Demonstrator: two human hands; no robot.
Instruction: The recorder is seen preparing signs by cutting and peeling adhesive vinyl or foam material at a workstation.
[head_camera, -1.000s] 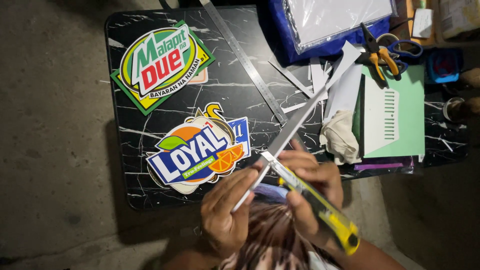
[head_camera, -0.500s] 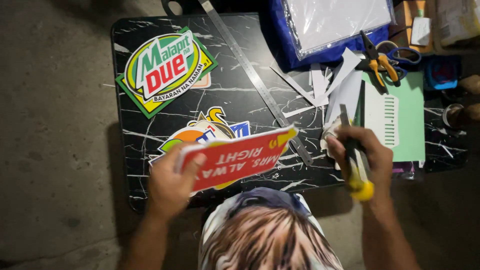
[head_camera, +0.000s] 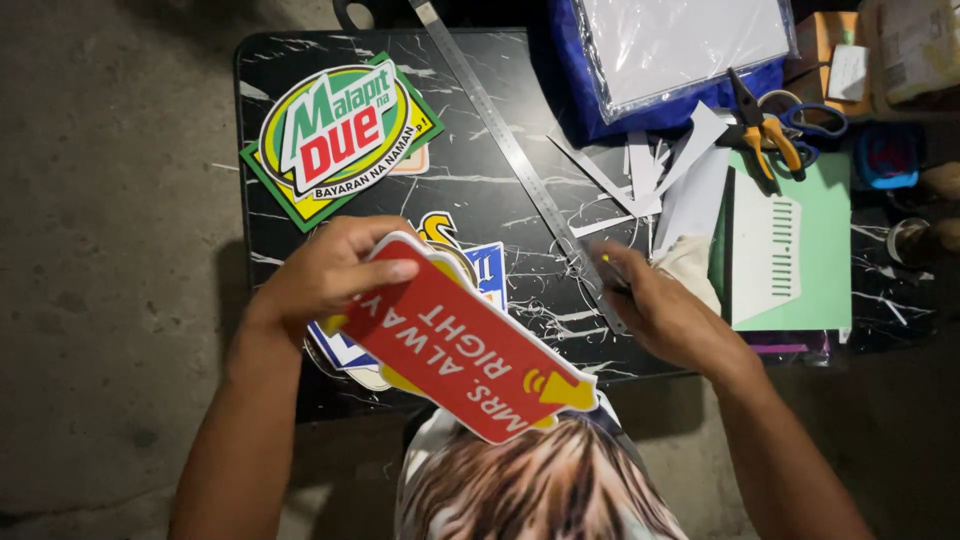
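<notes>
Ruler (head_camera: 520, 165) lies on table (head_camera: 480, 205), scissors (head_camera: 775, 125) to its right.

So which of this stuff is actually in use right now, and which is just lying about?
In use:
left hand holding the red sign
right hand by the steel ruler

Lying about:
green sign
blue sign
scissors
paper scraps
green mat
plastic sleeve

Right hand (head_camera: 665, 315): motion-blurred; item in grip mostly hidden by fingers, only small yellow tip visible, kind indeterminate.
Blue cutout (head_camera: 495, 280): largely covered by red sign (head_camera: 465, 345) and left hand (head_camera: 325, 275).
Ruler (head_camera: 510, 155): top end cut by frame edge.
Plastic sleeve (head_camera: 685, 45): top cut off.
Tabletop (head_camera: 480, 200): near edge hidden by head.
</notes>
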